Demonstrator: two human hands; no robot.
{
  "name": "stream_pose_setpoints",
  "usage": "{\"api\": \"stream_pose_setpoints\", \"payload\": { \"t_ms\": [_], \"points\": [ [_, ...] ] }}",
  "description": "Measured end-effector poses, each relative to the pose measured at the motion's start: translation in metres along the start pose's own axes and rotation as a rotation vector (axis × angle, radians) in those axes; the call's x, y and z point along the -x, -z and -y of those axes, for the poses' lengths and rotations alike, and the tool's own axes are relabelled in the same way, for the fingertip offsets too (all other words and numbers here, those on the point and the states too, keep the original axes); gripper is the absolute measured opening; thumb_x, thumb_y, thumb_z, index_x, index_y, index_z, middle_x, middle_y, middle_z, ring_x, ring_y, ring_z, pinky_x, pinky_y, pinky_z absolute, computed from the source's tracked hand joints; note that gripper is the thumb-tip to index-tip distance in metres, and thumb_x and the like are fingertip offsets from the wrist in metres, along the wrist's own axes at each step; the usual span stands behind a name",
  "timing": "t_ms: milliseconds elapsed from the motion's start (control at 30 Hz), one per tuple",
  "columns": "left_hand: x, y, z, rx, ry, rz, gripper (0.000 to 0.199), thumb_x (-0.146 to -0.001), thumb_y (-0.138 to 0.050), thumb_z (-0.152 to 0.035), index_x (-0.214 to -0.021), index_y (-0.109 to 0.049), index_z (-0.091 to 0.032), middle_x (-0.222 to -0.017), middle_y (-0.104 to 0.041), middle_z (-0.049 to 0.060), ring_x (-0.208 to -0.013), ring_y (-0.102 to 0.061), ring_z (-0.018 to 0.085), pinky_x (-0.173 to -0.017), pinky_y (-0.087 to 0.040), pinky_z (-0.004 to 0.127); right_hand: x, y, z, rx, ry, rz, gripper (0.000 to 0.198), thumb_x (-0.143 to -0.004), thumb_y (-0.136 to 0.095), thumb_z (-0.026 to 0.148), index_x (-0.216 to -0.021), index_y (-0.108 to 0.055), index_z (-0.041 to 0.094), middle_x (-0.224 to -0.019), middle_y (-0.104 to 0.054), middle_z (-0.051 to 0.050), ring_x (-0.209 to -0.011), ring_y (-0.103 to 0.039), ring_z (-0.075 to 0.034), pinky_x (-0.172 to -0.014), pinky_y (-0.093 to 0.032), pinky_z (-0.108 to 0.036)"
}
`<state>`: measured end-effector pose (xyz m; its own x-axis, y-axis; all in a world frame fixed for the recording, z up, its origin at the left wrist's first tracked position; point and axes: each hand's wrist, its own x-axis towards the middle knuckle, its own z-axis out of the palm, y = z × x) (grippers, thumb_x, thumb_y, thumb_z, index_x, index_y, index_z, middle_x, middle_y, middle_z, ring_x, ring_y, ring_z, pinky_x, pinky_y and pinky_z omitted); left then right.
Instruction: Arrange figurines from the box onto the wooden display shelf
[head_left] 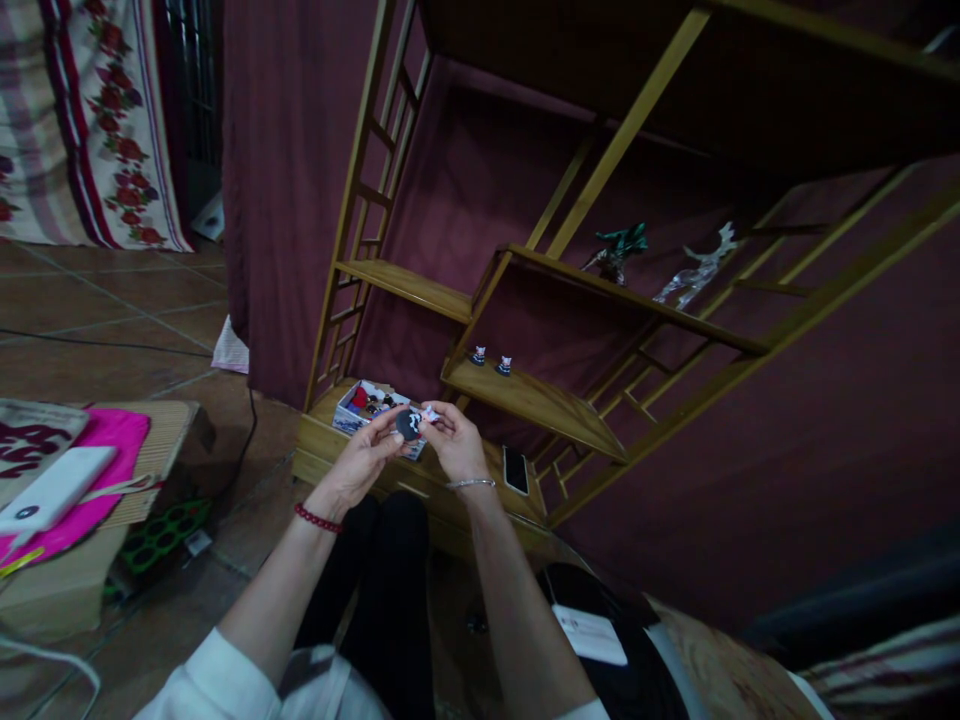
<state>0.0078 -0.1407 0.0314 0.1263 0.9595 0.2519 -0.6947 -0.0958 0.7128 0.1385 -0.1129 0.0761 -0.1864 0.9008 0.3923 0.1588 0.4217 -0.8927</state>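
Observation:
Between both hands is a small black-and-white figurine (410,423) with a pinkish-white head and a dark round base. My left hand (366,455) pinches its base side, and my right hand (456,440) holds the head end with fingertips. Just behind the hands sits an open patterned box (349,418) with several small items in it, one of them red; the hands hide part of it. Two similar small figurines, one on the left (478,355) and one on the right (504,366), stand upright on the middle shelf (532,400) of the wooden rack.
On the upper shelf stand a green-and-brown ornament (619,250) and a clear deer figure (699,265). A phone (515,470) lies on the bottom board. At left, a low table holds a white device (56,490) on pink cloth. A white box (589,635) lies at lower right.

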Motion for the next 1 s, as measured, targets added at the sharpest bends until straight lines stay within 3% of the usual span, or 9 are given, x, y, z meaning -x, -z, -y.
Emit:
{"api": "stream_pose_setpoints", "payload": {
  "t_ms": [1000],
  "points": [
    [-0.002,0.011,0.012,0.104,0.076,-0.009,0.030,-0.074,-0.063,-0.019,-0.103,-0.061,-0.013,-0.091,-0.065,0.007,-0.079,-0.061,0.014,-0.077,-0.045,0.026,-0.007,0.007,-0.005,0.102,0.048,0.198,0.022,-0.071,-0.058,0.025,-0.093,-0.057,0.020,-0.096,-0.063,-0.002,-0.089,-0.060,-0.015,-0.080,-0.050,-0.027]
  ]
}}
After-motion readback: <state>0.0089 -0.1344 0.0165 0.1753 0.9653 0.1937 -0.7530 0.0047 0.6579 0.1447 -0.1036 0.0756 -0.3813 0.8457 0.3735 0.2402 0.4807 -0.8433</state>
